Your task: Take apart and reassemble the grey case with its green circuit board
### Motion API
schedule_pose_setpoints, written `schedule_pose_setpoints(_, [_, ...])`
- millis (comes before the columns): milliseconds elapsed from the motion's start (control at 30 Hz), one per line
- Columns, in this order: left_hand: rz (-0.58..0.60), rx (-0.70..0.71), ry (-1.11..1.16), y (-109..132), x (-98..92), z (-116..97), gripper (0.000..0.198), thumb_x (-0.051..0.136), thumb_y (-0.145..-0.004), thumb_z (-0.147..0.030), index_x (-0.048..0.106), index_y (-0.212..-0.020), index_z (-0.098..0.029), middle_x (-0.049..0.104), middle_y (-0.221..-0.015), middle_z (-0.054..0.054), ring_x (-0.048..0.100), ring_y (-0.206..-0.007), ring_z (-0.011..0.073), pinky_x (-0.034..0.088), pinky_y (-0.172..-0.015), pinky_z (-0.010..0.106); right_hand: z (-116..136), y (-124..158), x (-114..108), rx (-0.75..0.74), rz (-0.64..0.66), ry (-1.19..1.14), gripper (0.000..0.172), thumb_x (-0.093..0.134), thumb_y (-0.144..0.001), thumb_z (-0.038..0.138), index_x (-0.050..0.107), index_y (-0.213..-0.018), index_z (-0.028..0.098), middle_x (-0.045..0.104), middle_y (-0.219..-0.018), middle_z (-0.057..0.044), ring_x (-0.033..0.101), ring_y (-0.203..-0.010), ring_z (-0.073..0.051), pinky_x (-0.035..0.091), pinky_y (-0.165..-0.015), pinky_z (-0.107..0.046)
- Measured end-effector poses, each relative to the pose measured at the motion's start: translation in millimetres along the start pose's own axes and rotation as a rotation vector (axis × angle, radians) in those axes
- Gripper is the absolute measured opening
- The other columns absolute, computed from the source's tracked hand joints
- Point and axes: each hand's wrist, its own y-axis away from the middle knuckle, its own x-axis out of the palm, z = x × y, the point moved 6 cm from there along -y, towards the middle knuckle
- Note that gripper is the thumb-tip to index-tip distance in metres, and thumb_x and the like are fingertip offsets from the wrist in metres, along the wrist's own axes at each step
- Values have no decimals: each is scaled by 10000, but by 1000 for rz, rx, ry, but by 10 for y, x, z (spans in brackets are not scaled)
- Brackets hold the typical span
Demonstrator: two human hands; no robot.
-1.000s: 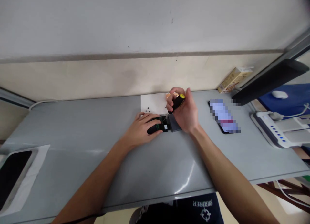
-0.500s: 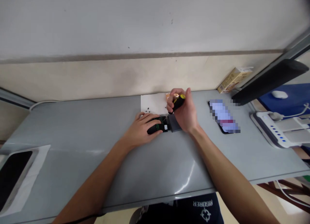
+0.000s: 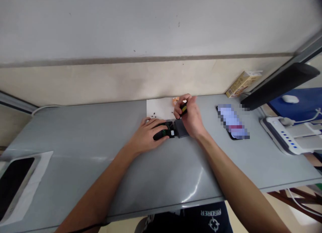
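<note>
My left hand (image 3: pixel 149 136) rests over an opened black device (image 3: pixel 158 135), its thumb and fingers gripping the sides. Bits of green circuit board show inside, and a small white label is near its right end. In my right hand (image 3: pixel 193 118) is a screwdriver (image 3: pixel 184 108) with a black and yellow handle, held tilted. Its shaft points down to the left, at the device's right end; whether the tip sits in a screw I cannot tell. A flat dark grey piece (image 3: pixel 182 129) lies against that end, partly under my right hand.
Small dark screws (image 3: pixel 153 115) lie on a white paper sheet (image 3: pixel 161 106) behind the device, with an orange piece (image 3: pixel 175 101) nearby. To the right are a phone (image 3: pixel 233 122), a power strip (image 3: pixel 284 135), a box (image 3: pixel 243 84) and a monitor (image 3: pixel 279 87). A black tablet-like object (image 3: pixel 15 182) lies left.
My right hand has turned on the screwdriver: the thumb has swung down and inward, and less of the handle's yellow end shows. My left hand and the device stay put.
</note>
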Motion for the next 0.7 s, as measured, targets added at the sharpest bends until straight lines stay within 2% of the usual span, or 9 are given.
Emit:
schedule_pose_setpoints(67, [-6,1,2,0,-1,1,220,638,-986,-399,700,-1168,-291,670,-1373,38,612,-1280,251,337,-1134,481,-3,-11,9,55,12,-51,459,443,-969,695,569,-898,259,459,-698,24,492,-601,-130,450,-611,-303])
schedule_pose_setpoints(167, [-10,7,7,-1,-2,-3,226,632,-990,-402,699,-1176,-292,670,-1375,39,610,-1282,245,334,-1139,478,23,-1,-7,90,22,-59,364,585,-939,605,582,-879,246,560,-870,-12,593,-760,-140,509,-734,-312])
schedule_pose_setpoints(233, [-13,8,7,-1,-3,-4,229,634,-988,-396,700,-1180,-289,671,-1375,43,613,-1277,245,333,-1141,478,34,15,-13,80,36,-56,340,682,-902,536,525,-841,241,587,-949,-8,622,-796,-132,517,-747,-306])
schedule_pose_setpoints(300, [-15,7,5,0,-6,-4,230,639,-984,-391,701,-1181,-290,674,-1373,42,616,-1271,245,330,-1144,480,21,27,-20,66,27,-35,397,737,-873,505,435,-826,252,560,-856,33,583,-666,-104,494,-646,-283])
schedule_pose_setpoints(367, [-12,8,5,0,-6,-5,237,640,-983,-396,699,-1189,-294,674,-1372,40,618,-1269,245,332,-1143,479,4,25,-33,39,-16,13,469,762,-852,511,365,-820,264,460,-712,80,456,-519,-80,411,-526,-256])
schedule_pose_setpoints(433, [-10,11,3,-2,-7,-6,237,639,-984,-400,698,-1187,-293,674,-1371,39,619,-1269,245,337,-1138,477,4,11,-30,2,-41,32,455,717,-873,569,378,-833,268,378,-650,91,370,-483,-80,349,-487,-250])
schedule_pose_setpoints(500, [-14,14,2,-4,-10,-6,228,640,-984,-401,699,-1173,-289,675,-1367,38,620,-1269,243,342,-1134,473,5,-8,-5,7,-7,-13,402,569,-936,651,474,-880,265,391,-660,68,393,-522,-96,376,-524,-267])
schedule_pose_setpoints(567, [-19,18,1,-4,-12,-6,221,640,-985,-401,699,-1166,-288,677,-1362,40,619,-1272,243,344,-1132,473,12,-19,6,41,31,-73,428,461,-977,667,569,-933,255,449,-714,31,468,-603,-116,440,-605,-289])
schedule_pose_setpoints(700, [-31,23,2,-2,-17,-8,221,638,-986,-398,699,-1165,-285,681,-1358,45,628,-1257,247,347,-1130,476,36,-1,-42,65,41,-79,344,640,-921,573,591,-862,238,574,-904,-16,602,-811,-140,508,-773,-307])
